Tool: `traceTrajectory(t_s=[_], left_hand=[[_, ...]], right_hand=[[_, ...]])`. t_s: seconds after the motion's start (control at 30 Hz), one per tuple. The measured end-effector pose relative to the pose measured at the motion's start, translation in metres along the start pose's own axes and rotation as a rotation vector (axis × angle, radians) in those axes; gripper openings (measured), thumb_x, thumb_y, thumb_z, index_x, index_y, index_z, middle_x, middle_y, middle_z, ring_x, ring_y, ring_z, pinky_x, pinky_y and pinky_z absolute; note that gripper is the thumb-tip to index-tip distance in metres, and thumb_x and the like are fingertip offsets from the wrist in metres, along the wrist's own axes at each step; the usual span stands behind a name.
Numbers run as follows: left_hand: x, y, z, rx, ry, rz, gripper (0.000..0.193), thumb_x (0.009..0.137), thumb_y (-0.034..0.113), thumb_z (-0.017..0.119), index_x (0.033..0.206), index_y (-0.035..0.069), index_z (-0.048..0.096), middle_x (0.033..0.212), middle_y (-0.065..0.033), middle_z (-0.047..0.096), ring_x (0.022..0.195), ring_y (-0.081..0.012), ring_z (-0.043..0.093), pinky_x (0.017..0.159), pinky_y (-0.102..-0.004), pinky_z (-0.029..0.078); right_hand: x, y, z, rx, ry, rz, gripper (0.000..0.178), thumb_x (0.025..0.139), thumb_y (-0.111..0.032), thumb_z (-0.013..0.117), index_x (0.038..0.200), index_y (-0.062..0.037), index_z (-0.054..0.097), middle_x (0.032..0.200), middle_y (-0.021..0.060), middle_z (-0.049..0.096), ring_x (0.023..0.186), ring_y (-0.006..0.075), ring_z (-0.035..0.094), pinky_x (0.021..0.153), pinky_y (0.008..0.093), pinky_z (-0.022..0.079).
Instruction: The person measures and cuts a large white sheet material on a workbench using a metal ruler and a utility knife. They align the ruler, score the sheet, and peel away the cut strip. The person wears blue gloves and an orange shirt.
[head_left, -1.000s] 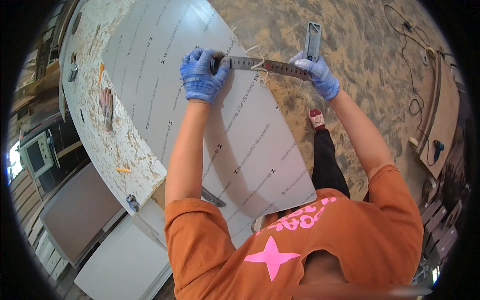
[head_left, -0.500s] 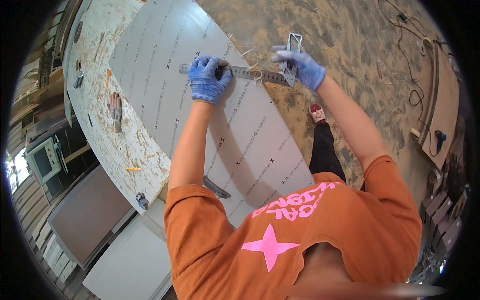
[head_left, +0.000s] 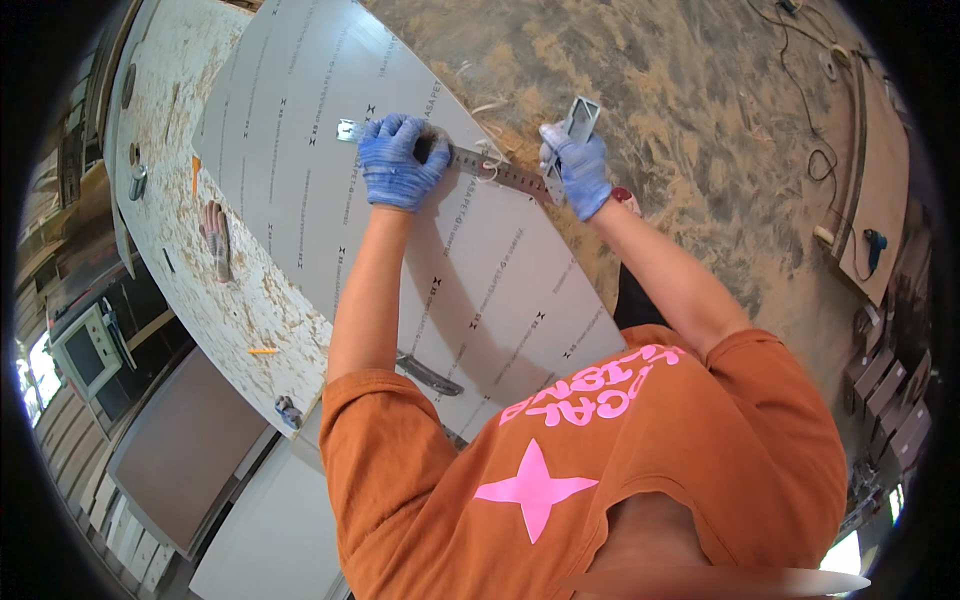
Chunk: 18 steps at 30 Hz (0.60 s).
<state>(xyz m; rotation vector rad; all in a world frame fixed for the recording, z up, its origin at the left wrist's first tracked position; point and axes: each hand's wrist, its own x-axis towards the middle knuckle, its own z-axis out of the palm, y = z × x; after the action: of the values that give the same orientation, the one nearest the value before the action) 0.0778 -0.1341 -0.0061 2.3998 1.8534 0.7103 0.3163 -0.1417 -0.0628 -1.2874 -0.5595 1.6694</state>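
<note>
A grey panel [head_left: 480, 270] with a printed film lies slanted before me. Across its right edge runs a metal try square [head_left: 515, 178], its ruled blade on the panel. My left hand [head_left: 400, 165], in a blue glove, lies over the blade with fingers curled down on it; its fingertips are partly hidden. My right hand [head_left: 580, 172], also gloved in blue, is closed around the square's handle just off the panel's edge. Thin pale curled strips [head_left: 490, 165] hang by the blade at that edge. A dark, long handle-like object [head_left: 428, 375] lies near my left upper arm.
Left of the panel, a worn white tabletop [head_left: 240, 300] holds a striped glove [head_left: 215, 242], an orange pencil-like stick [head_left: 262, 351] and a metal cylinder [head_left: 138, 182]. Sawdust covers the floor [head_left: 690, 130] at right. A cable [head_left: 800, 110] and a board [head_left: 880, 200] lie farther right.
My right hand has come in toward the panel's edge and closed around the square's handle, where its fingers were looser before. More of the blade's far end now shows past my left hand.
</note>
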Motion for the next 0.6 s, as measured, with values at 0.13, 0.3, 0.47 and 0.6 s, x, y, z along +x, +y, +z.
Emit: traceTrajectory(t_s=[0.13, 0.3, 0.47, 0.6], left_hand=[[-0.020, 0.020, -0.004, -0.081, -0.010, -0.010, 0.012, 0.071, 0.019, 0.072, 0.079, 0.013, 0.065, 0.078, -0.0064, 0.062, 0.078, -0.0286, 0.058, 0.075, -0.0407, 0.045], [-0.044, 0.038, 0.000, -0.081, -0.025, -0.057, 0.013, 0.070, 0.018, 0.073, 0.079, 0.014, 0.064, 0.078, -0.0054, 0.061, 0.076, -0.0285, 0.058, 0.073, -0.0404, 0.045], [-0.044, 0.038, -0.003, -0.072, -0.096, -0.029, 0.015, 0.068, 0.021, 0.074, 0.075, 0.015, 0.062, 0.076, -0.0055, 0.058, 0.078, -0.0281, 0.057, 0.073, -0.0429, 0.045], [-0.058, 0.050, -0.001, -0.032, -0.046, -0.014, 0.015, 0.070, 0.018, 0.072, 0.082, 0.015, 0.064, 0.081, -0.0051, 0.061, 0.081, -0.0274, 0.058, 0.077, -0.0412, 0.044]], right_hand=[[0.006, -0.013, -0.027, -0.094, -0.136, 0.009, 0.015, 0.085, -0.017, 0.072, 0.082, -0.0058, 0.062, 0.068, 0.0035, 0.063, 0.057, 0.0118, 0.059, 0.053, 0.0270, 0.048], [0.004, -0.010, -0.058, -0.134, -0.140, 0.021, 0.018, 0.084, -0.022, 0.071, 0.089, -0.0063, 0.063, 0.068, 0.0014, 0.062, 0.059, 0.0103, 0.059, 0.056, 0.0255, 0.048], [-0.044, 0.027, -0.025, -0.189, -0.082, -0.030, 0.027, 0.084, -0.030, 0.072, 0.086, -0.0047, 0.064, 0.069, 0.0040, 0.065, 0.060, 0.0139, 0.060, 0.055, 0.0274, 0.047], [-0.031, 0.008, -0.057, -0.185, -0.103, -0.060, 0.022, 0.084, -0.025, 0.072, 0.085, -0.0039, 0.065, 0.067, 0.0036, 0.064, 0.060, 0.0119, 0.058, 0.058, 0.0270, 0.047]])
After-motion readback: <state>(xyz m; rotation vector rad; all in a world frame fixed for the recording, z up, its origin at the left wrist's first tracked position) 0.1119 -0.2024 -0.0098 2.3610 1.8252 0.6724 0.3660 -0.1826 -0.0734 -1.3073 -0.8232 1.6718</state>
